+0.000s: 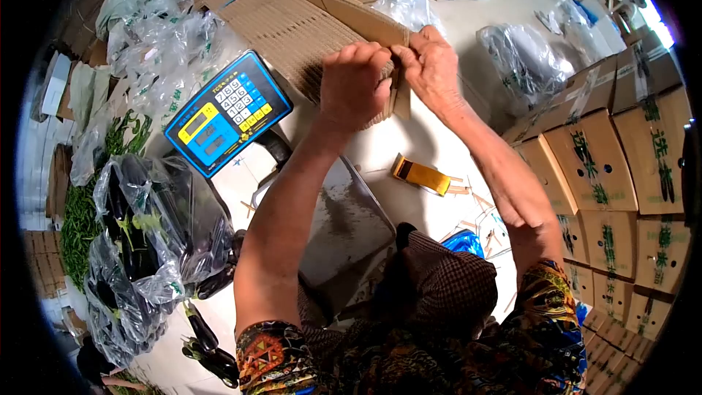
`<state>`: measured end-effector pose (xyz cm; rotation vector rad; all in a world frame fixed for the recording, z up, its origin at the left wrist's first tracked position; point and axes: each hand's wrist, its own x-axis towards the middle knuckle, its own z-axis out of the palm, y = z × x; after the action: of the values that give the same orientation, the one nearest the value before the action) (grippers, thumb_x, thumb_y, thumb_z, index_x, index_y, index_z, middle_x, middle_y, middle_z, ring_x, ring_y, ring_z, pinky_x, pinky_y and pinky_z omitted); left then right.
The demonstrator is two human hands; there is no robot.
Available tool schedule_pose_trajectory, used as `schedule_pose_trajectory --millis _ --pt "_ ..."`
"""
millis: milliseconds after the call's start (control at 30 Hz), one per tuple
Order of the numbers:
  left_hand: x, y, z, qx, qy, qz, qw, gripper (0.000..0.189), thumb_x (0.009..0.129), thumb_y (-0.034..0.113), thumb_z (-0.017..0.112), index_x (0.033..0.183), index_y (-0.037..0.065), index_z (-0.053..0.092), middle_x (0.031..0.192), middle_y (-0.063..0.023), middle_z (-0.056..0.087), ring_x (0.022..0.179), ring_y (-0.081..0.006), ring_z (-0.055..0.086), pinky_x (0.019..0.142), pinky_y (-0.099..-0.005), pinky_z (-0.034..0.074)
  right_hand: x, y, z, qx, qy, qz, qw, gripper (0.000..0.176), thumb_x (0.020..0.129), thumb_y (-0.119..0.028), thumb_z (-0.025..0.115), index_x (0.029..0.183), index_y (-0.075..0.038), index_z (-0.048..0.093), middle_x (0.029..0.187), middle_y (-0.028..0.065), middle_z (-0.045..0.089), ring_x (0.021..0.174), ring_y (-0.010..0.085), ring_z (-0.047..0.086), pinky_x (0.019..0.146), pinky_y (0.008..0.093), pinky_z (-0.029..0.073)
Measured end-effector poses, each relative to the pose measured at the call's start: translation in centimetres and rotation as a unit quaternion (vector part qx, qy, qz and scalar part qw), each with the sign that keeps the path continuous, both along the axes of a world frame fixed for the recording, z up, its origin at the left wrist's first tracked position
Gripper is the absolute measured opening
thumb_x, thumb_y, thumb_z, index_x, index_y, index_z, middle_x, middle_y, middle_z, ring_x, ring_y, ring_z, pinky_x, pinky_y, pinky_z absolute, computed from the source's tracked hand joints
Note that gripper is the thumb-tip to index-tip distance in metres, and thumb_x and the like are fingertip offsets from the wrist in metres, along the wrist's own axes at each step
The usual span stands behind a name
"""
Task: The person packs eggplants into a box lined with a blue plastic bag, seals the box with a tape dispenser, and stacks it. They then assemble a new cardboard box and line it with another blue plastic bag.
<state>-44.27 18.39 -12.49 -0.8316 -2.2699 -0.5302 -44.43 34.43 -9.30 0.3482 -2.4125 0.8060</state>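
**A:** Patterned sleeves (278, 355) sit closest to us, a bright woven print, and we follow both bare forearms up to the flattened carton (292, 22).

**B:** It's corrugated board, and we can see the ribbed flutes plainly. The left hand (355, 84) is fisted over its near edge. The right hand (431, 66) pinches a flap just beside it. Both are clamped on the cardboard, knuckles nearly touching.

**A:** Under the arms we have the dull steel scale pan (351, 227), squarish with rounded corners. Its blue keypad display (228, 112) tilts at the left.

**B:** We find the left edge crowded with crinkly clear bags of glossy dark aubergines (146, 227). On the right, printed boxes (621, 168) stack tight in rows.

**A:** We get open room only in between, on the pale surface (376, 152), where a yellow tool (420, 175) lies among thin slivers.
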Motion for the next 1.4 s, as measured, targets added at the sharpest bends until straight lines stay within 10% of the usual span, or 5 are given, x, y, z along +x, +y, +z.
schedule_pose_trajectory --millis 500,633,800,1167,1400 --pt "-0.3 0.7 3.1 0.212 -0.155 0.035 0.964 0.047 0.070 0.012 0.070 0.111 -0.001 0.052 0.117 -0.0154 0.054 0.103 -0.0370 0.053 0.086 -0.0416 0.044 1.7 2.2 -4.2 0.043 -0.206 0.004 0.978 0.014 0.080 -0.017 0.061 0.089 -0.006 0.059 0.088 0.0189 0.062 0.079 0.0398 0.060 0.073 0.0465 0.050" --pt "-0.8 1.8 7.0 -0.028 0.117 0.012 0.993 0.034 0.071 0.001 0.063 0.105 0.007 0.060 0.111 -0.0125 0.056 0.097 -0.0333 0.056 0.085 -0.0401 0.046 1.3 4.0 -5.1 0.041 -0.170 0.088 0.981 0.010 0.082 -0.014 0.058 0.084 -0.004 0.060 0.086 0.0205 0.064 0.080 0.0393 0.062 0.074 0.0459 0.051" --pt "-1.7 3.4 6.7 -0.116 -0.008 -0.030 0.993 0.022 0.069 -0.004 0.059 0.090 0.006 0.059 0.088 -0.0113 0.058 0.091 -0.0305 0.057 0.074 -0.0367 0.050 0.5 4.5 -4.6 -0.068 -0.189 -0.002 0.980 0.027 0.081 -0.011 0.059 0.105 -0.004 0.050 0.084 0.0247 0.062 0.081 0.0408 0.062 0.070 0.0473 0.050" --pt "-1.5 4.7 4.8 -0.158 -0.065 -0.116 0.978 0.010 0.076 0.003 0.052 0.084 0.004 0.058 0.084 -0.0100 0.058 0.085 -0.0303 0.058 0.074 -0.0384 0.051 -4.0 4.3 -3.3 -0.045 0.007 0.126 0.991 0.014 0.079 -0.014 0.061 0.092 -0.009 0.058 0.081 0.0165 0.063 0.078 0.0378 0.061 0.066 0.0418 0.049" --pt "1.7 6.8 4.5 -0.206 0.006 -0.177 0.962 0.005 0.072 0.012 0.059 0.076 0.008 0.057 0.076 -0.0051 0.056 0.077 -0.0204 0.059 0.056 -0.0318 0.054 -6.9 5.3 -0.5 -0.121 -0.169 0.161 0.965 0.032 0.078 -0.036 0.072 0.081 -0.005 0.063 0.067 0.0084 0.061 0.062 0.0207 0.057 0.063 0.0333 0.047"
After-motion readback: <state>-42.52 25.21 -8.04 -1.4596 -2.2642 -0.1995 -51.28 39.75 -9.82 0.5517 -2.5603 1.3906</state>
